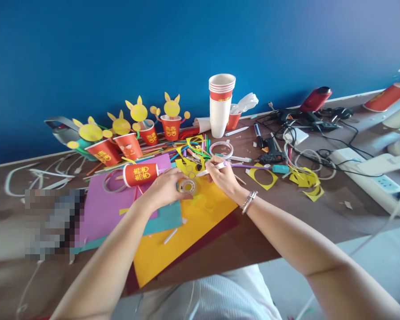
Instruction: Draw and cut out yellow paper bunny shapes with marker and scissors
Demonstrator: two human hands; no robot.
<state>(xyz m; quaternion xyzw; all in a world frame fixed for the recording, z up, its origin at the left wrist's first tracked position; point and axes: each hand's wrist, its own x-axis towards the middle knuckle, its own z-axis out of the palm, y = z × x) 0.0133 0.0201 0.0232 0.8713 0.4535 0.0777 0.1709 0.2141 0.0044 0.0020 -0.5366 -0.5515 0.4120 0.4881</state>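
Pen [202,172] in right grip [224,178] (near tape roll [194,186]).

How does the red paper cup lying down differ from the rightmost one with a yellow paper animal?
The near red paper cup lies on its side; the decorated red paper cup stands upright. The near cup shows no topper; the decorated cup carries an eared yellow paper head. Both bear yellow characters.

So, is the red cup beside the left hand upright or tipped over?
Tipped over: the red cup lies on its side over the purple sheet near the left hand, its wall running sideways rather than upward.
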